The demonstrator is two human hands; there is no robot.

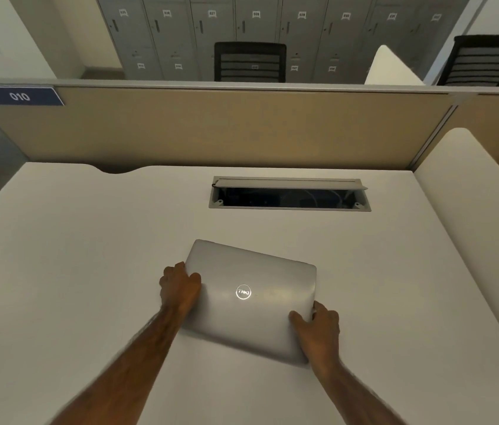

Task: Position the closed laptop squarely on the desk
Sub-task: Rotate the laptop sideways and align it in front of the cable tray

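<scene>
A closed silver laptop (pixel 251 297) with a round logo on its lid lies on the white desk (pixel 88 256), near the middle front. It sits skewed, its far edge sloping down to the right relative to the desk's back edge. My left hand (pixel 180 286) grips the laptop's left edge, thumb on the lid. My right hand (pixel 318 329) holds the right edge near the front right corner, thumb on top of the lid.
An open cable tray (pixel 288 194) is cut into the desk behind the laptop. A tan partition (pixel 226 127) with a blue "010" label (pixel 19 96) backs the desk. A white side panel (pixel 472 194) rises on the right. Chairs and lockers stand beyond.
</scene>
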